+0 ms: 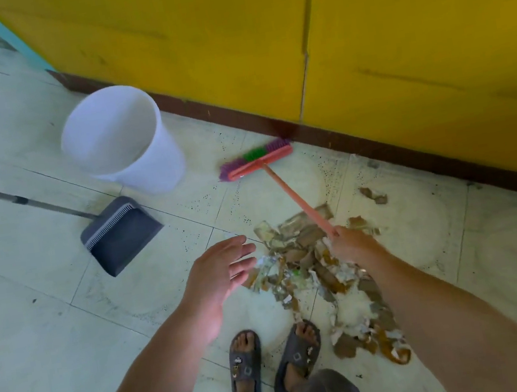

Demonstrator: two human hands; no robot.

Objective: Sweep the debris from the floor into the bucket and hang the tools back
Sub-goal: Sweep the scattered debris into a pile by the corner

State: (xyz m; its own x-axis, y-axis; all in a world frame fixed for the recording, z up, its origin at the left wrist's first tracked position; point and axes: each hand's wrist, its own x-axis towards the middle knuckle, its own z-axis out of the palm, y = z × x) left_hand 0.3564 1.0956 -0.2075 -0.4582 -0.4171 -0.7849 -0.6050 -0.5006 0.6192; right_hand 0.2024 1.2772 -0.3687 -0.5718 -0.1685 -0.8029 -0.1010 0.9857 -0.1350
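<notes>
While clenched on broom handle (298, 203), right grip (353, 243) far from brush head (257, 160); left grip (224, 268) released.

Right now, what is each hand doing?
Left hand: open, fingers spread, holding nothing.
Right hand: gripping the broom by its handle.

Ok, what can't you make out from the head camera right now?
Dustpan handle: far end cut off by the left edge of the head view.
Broom handle: upper end hidden inside the right hand.
Debris pile: part hidden under the right hand and forearm.
Top left corner: blurred teal and red shapes, not identifiable.
Hanging place for the tools: none in frame.
</notes>
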